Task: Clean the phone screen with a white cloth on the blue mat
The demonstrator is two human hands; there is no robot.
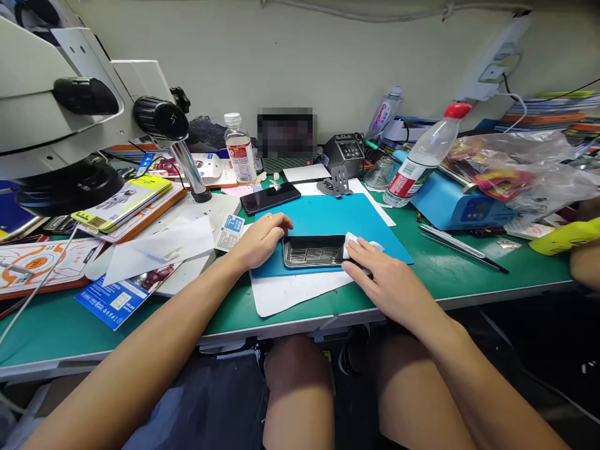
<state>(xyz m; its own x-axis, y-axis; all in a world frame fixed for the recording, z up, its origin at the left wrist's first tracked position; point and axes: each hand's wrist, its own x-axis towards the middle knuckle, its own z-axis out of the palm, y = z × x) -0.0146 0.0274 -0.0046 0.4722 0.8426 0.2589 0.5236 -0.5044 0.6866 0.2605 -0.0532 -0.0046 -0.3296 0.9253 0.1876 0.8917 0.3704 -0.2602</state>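
Note:
A dark smartphone (312, 251) lies flat on the blue mat, its glossy face showing streaky reflections of light. My left hand (266, 236) rests at the phone's left end, fingers bent and gripping its upper left corner. Under the fingers of my right hand (379, 267) is a crumpled white tissue (349, 242), pressed on the phone's right end. The thumb of that hand lies by the phone's near right corner. Beneath the phone spreads the blue mat (375, 228), and a white sheet (290, 294) sticks out under the mat's near side.
A second black phone (270, 198) lies behind. Tweezers (462, 249) rest at right, near a tilted red-capped bottle (424, 156) and a blue box (450, 200). At left, a microscope (70, 125) overhangs boxes and papers. Another bottle (240, 150) stands at the back.

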